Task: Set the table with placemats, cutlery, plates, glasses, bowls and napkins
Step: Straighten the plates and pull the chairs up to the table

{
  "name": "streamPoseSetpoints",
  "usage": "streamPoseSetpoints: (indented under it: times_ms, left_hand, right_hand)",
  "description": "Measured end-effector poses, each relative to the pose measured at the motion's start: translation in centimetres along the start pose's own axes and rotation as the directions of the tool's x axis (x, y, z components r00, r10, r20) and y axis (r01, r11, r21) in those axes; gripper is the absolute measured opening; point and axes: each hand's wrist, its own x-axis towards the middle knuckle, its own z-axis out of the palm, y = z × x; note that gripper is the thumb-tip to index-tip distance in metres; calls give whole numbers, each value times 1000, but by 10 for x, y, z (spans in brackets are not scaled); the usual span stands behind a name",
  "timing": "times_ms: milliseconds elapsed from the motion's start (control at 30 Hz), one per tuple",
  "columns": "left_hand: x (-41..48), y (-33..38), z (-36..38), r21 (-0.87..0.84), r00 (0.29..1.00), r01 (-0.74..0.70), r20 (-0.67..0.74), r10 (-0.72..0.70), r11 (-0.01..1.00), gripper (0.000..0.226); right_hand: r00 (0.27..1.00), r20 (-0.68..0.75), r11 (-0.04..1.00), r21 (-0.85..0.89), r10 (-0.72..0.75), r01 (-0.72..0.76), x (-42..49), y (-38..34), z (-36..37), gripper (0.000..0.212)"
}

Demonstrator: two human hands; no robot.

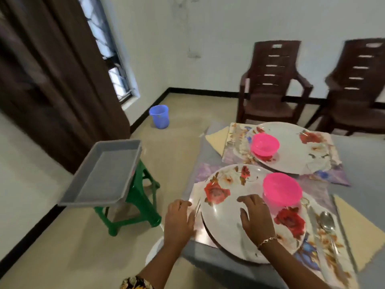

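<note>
while both hands rest low at the near left corner of the bench, which is covered in grey cloth, two place settings lie side by side along its left edge. the left hand sits on the near placemat at the bench's left edge, its grip slack, fingers loosely bent and holding nothing. a thin metal piece of cutlery, too blurred to name, lies just beside its thumb, against the rim of the near plate. the right hand, with a bracelet at the wrist, lies flat on that floral plate, grip wide with fingers spread, just beside a pink bowl standing on the plate's far side. a knife and a spoon lie on the placemat right of the plate, and a yellow napkin lies beyond them. toward the far edge, a second placemat carries a second plate with another pink bowl on it, and a second yellow napkin shows at the far left corner. off the bench, a grey tray rests on a green stool.
</note>
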Motion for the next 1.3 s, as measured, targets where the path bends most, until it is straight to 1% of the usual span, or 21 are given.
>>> streamPoseSetpoints:
  times_ms: [100, 200, 233, 267, 333, 367, 400, 433, 500, 533, 567, 600, 667, 733, 800, 867, 933, 967, 1133, 1233, 1300]
  left_hand:
    - [31, -25, 4, -13, 993, -87, 79, 88, 996, 24]
    - [53, -48, 3, -68, 944, -287, 152, 294, 956, 19]
    - [60, -57, 2, -86, 905, -368, 196, 377, 926, 21]
    - [64, -64, 1, -114, 867, -403, 269, 419, 908, 26]
    - [68, -77, 1, -94, 784, -456, 428, 450, 885, 49]
    - [70, -85, 3, -67, 740, -488, 498, 453, 870, 64]
    - [72, -90, 3, -48, 695, -527, 551, 462, 849, 82]
    - [75, -94, 5, -54, 643, -551, 609, 465, 833, 101]
    - [78, -100, 6, -51, 573, -589, 677, 461, 806, 134]
    - [79, -99, 4, -36, 552, -611, 697, 458, 791, 142]
    - [80, -98, 3, -24, 538, -625, 711, 453, 780, 144]
    - [80, -98, 1, -12, 526, -637, 724, 446, 771, 145]
    - [78, -95, -3, 6, 518, -647, 737, 434, 762, 146]
    - [75, -91, -7, 17, 522, -643, 742, 422, 766, 140]
    - [71, -88, -10, 11, 520, -634, 747, 415, 773, 119]
    - [67, -89, -12, 23, 516, -636, 756, 402, 772, 102]
    - [66, -90, -12, 44, 518, -656, 753, 407, 753, 85]
    - [67, -91, -12, 49, 519, -666, 747, 415, 744, 82]
    - [65, -92, -9, 55, 534, -668, 729, 427, 742, 80]
    - [62, -95, -6, 69, 584, -642, 689, 429, 763, 78]
    - [56, -96, -6, 41, 627, -637, 609, 486, 770, 74]
  right_hand:
    - [991, -60, 988, -89, 118, -123, -5, -6, 10, 33]
    - [952, -160, 942, -171, 262, -288, -14, -24, 16, 28]
    - [925, -206, 916, -184, 318, -356, -18, -31, 17, 29]
    - [893, -248, 886, -188, 375, -424, -24, -38, 18, 30]
    - [823, -327, 822, -186, 464, -538, -40, -51, 19, 30]
    - [773, -367, 781, -164, 519, -602, -49, -57, 22, 33]
    - [700, -406, 724, -122, 588, -679, -57, -64, 25, 36]
    - [601, -443, 647, -58, 666, -760, -66, -71, 28, 38]
    - [362, -489, 466, 107, 794, -878, -82, -84, 28, 44]
    - [270, -452, 382, 176, 850, -907, -87, -88, 25, 47]
    - [218, -369, 309, 209, 904, -928, -91, -91, 23, 49]
    - [213, -278, 274, 204, 937, -940, -95, -93, 23, 52]
    - [294, -153, 312, 116, 944, -943, -101, -93, 26, 59]
    - [361, -50, 358, -52, 931, -932, -105, -90, 27, 70]
    - [359, 7, 353, -200, 933, -914, -106, -88, 27, 76]
    - [335, 43, 334, -279, 941, -901, -107, -90, 27, 76]
    - [316, 68, 321, -325, 946, -890, -107, -92, 27, 74]
    - [315, 75, 321, -347, 946, -881, -107, -92, 26, 74]
    - [352, 64, 350, -365, 934, -863, -116, -102, 23, 77]
    - [383, -3, 357, -357, 924, -863, -134, -117, 27, 71]
    - [403, -52, 359, -363, 914, -860, -151, -129, 32, 68]
